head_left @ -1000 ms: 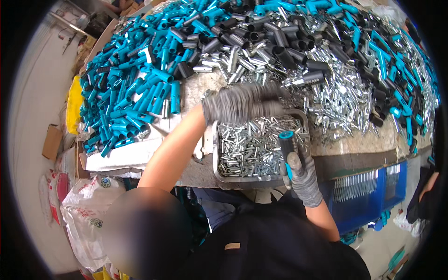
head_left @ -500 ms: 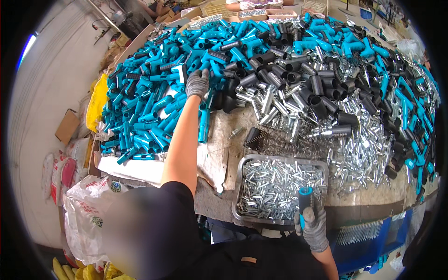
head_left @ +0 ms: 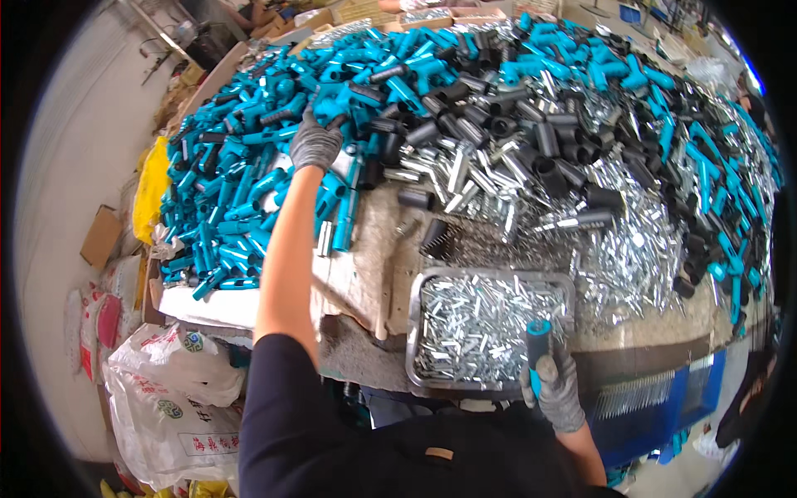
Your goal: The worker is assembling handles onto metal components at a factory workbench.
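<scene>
Person at a crowded counter [head_left: 365,257], both hands gloved in grey; clock positions refer to the centre of the head view, unless taken from a named thing. The right hand [head_left: 558,394], between 4 and 5 o'clock, is closed around a teal-and-black handle piece [head_left: 539,339]. The piece stands roughly upright, its teal-rimmed end uppermost and clear of the grip; the thumb lies along its side. The hand and piece overlap the near right portion of a metal tray [head_left: 413,332], filled with short silvery pins [head_left: 469,324].

The left hand [head_left: 315,145], at 11 o'clock, is part open, thumb and forefinger spread, and reaches into a heap of teal parts [head_left: 241,207] extending from 9 to 12 o'clock. Its fingertips are among the pieces; whether they grip one cannot be told.

Black sleeves [head_left: 548,176] lie heaped at 2 o'clock, and bright metal parts [head_left: 631,266] at 3 o'clock. A single black sleeve [head_left: 433,236] rests near the tray, toward 11 o'clock from the tray's middle. Below the counter edge, a blue bin [head_left: 701,398] occupies 4 o'clock and a white sack [head_left: 166,415] 8 o'clock.
</scene>
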`<state>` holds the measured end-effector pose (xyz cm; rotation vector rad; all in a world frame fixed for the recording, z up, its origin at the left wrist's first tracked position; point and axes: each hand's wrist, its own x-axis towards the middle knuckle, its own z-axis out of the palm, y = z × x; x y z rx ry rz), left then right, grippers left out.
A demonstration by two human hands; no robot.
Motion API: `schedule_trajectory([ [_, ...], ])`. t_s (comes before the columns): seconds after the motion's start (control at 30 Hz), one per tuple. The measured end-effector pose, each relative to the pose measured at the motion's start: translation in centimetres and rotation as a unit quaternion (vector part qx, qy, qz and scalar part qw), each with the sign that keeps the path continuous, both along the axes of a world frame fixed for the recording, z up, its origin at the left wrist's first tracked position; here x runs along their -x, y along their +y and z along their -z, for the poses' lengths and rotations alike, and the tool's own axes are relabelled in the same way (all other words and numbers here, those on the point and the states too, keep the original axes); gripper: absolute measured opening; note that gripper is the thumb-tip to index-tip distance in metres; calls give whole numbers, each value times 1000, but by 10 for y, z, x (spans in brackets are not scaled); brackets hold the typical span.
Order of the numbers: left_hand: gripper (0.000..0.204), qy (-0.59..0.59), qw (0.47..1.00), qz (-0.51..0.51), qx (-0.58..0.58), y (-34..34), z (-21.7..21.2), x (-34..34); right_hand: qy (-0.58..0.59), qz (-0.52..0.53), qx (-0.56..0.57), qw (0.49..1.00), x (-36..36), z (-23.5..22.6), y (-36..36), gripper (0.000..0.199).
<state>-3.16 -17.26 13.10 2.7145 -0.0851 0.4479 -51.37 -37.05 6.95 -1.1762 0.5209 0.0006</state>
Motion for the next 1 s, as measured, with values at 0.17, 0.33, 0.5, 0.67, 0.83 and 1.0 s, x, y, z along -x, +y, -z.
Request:
schedule_trajectory([
  [0.17, 69, 183, 875, 370, 253, -31, -27, 132, 20, -60, 253, 965, 15, 38, -8, 65],
  [0.33, 52, 290, 793, 445, 297, -31, -60, 227, -30, -12, 222, 975, -10, -8, -11, 50],
  [0.5, 42, 313, 795, 499, 142, -29, -88, 254, -73, -7, 333, 940, 8, -7, -11, 56],
  [0.67, 54, 392, 745, 522, 135, -28, -103, 273, -132, -70, 470, 870, 19, -31, -6, 59],
  [0.83, 53, 435, 736, 514, 73, -14, -118, 283, -111, -49, 470, 874, 26, -39, 2, 60],
  [1.0, 46, 324, 830, 423, 165, -13, -125, 284, -118, 7, 460, 880, 32, -35, -9, 60],
])
